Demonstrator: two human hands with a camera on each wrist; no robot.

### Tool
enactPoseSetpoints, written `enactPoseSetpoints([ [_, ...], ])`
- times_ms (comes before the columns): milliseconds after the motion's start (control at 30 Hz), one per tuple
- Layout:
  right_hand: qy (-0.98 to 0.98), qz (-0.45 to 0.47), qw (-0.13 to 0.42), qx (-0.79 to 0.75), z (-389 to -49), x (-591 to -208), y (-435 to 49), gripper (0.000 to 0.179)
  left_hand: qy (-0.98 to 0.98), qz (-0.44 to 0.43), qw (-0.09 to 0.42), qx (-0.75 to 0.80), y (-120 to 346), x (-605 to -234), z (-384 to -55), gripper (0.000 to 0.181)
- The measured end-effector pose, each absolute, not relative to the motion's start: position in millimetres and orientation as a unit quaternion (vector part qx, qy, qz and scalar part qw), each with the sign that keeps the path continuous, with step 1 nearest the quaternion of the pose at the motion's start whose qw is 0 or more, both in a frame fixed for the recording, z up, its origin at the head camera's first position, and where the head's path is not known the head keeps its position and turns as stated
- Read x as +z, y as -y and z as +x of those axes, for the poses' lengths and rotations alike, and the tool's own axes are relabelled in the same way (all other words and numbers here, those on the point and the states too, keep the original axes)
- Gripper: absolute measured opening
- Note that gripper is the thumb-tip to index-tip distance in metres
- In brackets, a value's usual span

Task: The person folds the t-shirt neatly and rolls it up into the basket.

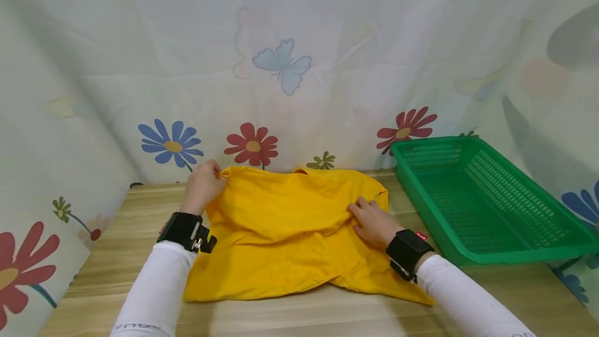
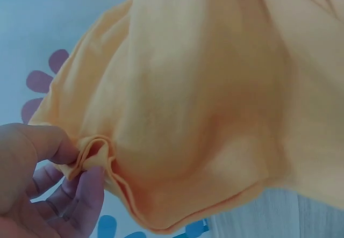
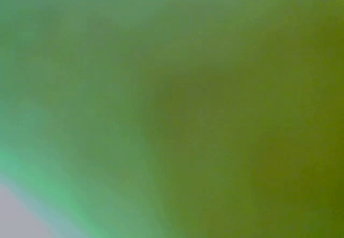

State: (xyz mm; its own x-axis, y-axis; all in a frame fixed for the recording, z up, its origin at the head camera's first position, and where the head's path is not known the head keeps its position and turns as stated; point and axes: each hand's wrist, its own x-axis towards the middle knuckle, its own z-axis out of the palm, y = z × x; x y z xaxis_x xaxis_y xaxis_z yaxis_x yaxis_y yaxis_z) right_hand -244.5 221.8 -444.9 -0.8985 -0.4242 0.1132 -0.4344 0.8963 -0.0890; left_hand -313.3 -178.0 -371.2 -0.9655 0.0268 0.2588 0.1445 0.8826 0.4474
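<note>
A yellow T-shirt (image 1: pixel 281 207) lies spread and rumpled on the wooden table, with a loose fold running across its middle. My left hand (image 1: pixel 204 186) pinches its far left corner and lifts it off the tabletop. In the left wrist view, thumb and fingers (image 2: pixel 92 195) of that hand squeeze the bunched hemmed edge of the cloth (image 2: pixel 177 114). On the right side of the shirt, my right hand (image 1: pixel 374 222) grips the fabric at the fold, fingers bent over it. The right wrist view is only a green and yellow blur that hides this grip.
A green plastic basket (image 1: pixel 421 204) with perforated sides stands on the table to the right, close beside the shirt and my right wrist. Behind the table (image 1: pixel 117 254) hangs a white curtain (image 1: pixel 187 77) printed with flowers and a butterfly; it also runs along both sides.
</note>
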Motion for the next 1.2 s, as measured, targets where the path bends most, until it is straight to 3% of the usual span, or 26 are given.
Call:
enactPoseSetpoints([
  [200, 0.970, 0.229, 0.050, 0.071, -241, -445, -221, 0.046, 0.952, 0.014, 0.144, -0.268, 176, -378, -327, 0.017],
  [433, 0.968, 0.232, 0.052, 0.081, -237, -446, -220, 0.061, 0.928, 0.054, 0.221, -0.294, 176, -398, -339, 0.016],
  [500, 0.968, 0.235, 0.053, 0.078, -237, -447, -220, 0.061, 0.926, 0.056, 0.223, -0.299, 175, -404, -340, 0.018],
  [900, 0.969, 0.236, 0.055, 0.058, -238, -448, -223, 0.061, 0.969, -0.028, 0.101, -0.222, 180, -413, -329, 0.041],
  [1200, 0.963, 0.256, 0.072, 0.054, -231, -443, -222, 0.061, 0.978, -0.158, 0.024, -0.133, 174, -409, -299, 0.060],
])
